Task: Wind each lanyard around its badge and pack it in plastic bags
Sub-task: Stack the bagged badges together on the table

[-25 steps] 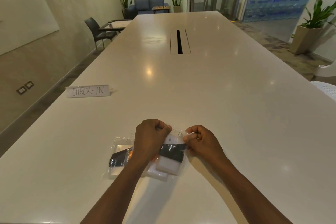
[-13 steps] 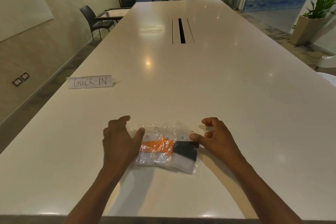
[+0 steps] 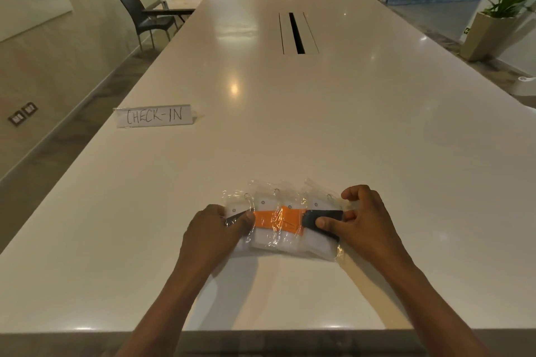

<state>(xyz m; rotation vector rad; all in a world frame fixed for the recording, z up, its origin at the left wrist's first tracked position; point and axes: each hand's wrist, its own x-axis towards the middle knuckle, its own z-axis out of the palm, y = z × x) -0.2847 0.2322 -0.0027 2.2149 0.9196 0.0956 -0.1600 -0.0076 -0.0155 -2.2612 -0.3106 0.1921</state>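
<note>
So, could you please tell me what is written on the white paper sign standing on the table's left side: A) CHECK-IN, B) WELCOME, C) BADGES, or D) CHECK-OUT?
A: the white paper sign on the long white table reads CHECK-IN in handwritten capitals.

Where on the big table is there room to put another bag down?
Lots of bare table lies between the bagged badges and the dark cable slot, and to the right of the right hand. There is room too between the CHECK-IN sign and the left hand. It is crowded only between the hands.
</note>
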